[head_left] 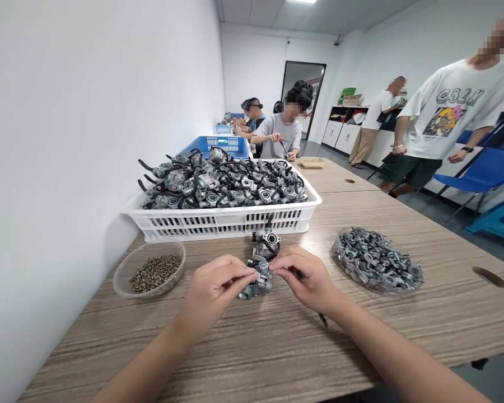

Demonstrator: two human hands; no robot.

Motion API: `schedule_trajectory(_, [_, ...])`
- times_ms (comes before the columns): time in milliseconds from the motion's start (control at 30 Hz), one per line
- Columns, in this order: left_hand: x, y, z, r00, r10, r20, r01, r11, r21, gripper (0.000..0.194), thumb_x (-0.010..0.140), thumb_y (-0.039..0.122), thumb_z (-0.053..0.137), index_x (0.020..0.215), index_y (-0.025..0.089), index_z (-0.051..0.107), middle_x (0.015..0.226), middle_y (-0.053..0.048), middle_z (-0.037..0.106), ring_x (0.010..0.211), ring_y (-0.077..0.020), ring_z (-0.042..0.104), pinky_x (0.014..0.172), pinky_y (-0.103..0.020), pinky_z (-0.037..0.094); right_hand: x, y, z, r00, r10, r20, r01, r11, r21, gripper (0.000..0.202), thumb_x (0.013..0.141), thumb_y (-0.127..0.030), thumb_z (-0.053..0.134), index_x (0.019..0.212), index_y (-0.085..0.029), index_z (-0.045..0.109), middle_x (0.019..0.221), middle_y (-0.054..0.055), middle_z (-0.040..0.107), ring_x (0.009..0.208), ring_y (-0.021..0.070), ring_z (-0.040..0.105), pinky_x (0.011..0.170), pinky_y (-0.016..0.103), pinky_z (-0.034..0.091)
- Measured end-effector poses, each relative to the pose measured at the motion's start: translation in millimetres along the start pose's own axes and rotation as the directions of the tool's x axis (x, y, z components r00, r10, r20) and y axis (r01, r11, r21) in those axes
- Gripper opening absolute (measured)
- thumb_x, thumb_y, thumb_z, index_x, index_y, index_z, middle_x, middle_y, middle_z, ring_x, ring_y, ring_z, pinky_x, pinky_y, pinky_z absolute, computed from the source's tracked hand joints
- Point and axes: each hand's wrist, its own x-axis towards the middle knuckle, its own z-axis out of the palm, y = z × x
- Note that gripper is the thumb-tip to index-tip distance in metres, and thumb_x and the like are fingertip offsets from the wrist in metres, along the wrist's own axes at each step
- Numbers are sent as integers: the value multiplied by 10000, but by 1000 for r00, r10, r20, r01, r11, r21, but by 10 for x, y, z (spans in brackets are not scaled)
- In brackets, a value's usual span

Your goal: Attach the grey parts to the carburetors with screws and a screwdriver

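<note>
Left hand [220, 282] and right hand [306, 275] pinch a silver metal carburettor-like unit [264, 285] before the white slotted plastic basket [231, 214]. Work on it appears incomplete; loose brass-coloured screws [156, 273] lie before the basket's left end.

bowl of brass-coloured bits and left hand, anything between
Just a strip of tabletop shows between the bowl and the left hand in the head view.

Your tabletop [256, 352]: wood-grain. Directly on it: clear tub [151, 250] of screws [155, 273], your left; heaped white basket [231, 214], straight ahead; two metal parts [263, 286], in front of that basket; clear dish [373, 287] of small brackets [378, 257], your right.
</note>
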Motion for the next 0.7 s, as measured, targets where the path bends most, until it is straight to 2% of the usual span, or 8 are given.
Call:
schedule_trajectory(300, [-13, 16, -13, 995, 93, 39, -94, 995, 31, 250, 1088, 110, 682, 1221, 233, 855, 1089, -76, 791, 910, -160, 763, 760, -254, 613, -20, 12, 38, 1000, -30, 4, 30, 999, 17, 226, 1051, -81, 717, 1170, -259, 789, 1013, 56, 814, 927, 199, 772, 823, 348, 646])
schedule_trajectory(400, [-18, 2, -1, 997, 80, -23, -79, 996, 49, 173, 1064, 136, 737, 1164, 217, 853, 1043, -68, 810, 856, -152, 763, 698, -230, 604, -22, 5, 41, 999, -44, -1, 44, 999, 20, 243, 1043, -68, 723, 1184, -256, 787, 1025, 57, 814, 939, 200, 770, 833, 351, 647])
schedule_trajectory(533, [-10, 5, 7, 992, 60, -110, -49, 994, 99, 23, 996, 179, 845, 993, 197, 831, 850, -23, 797, 677, -127, 704, 569, -210, 547, -28, -12, 57, 999, -53, -13, 53, 998, 22, 263, 1048, -59, 709, 1203, -259, 779, 1037, 61, 808, 953, 205, 762, 832, 360, 644])
schedule_trajectory(600, [0, 12, -7, 992, 88, -88, -79, 992, 99, 53, 998, 151, 835, 1007, 203, 832, 866, -25, 810, 715, -136, 741, 617, -217, 592, -31, -21, 72, 998, -54, -19, 55, 998, 25, 269, 1049, -61, 707, 1208, -267, 777, 1036, 59, 806, 949, 206, 758, 822, 361, 644])
schedule_trajectory(700, [16, 16, -41, 982, 188, -37, -185, 980, 73, 152, 1015, 90, 789, 1095, 212, 834, 1009, -57, 854, 888, -165, 823, 776, -246, 678, -33, -26, 92, 998, -56, -21, 57, 998, 26, 265, 1048, -64, 709, 1203, -268, 779, 1023, 54, 807, 929, 201, 758, 815, 357, 642])
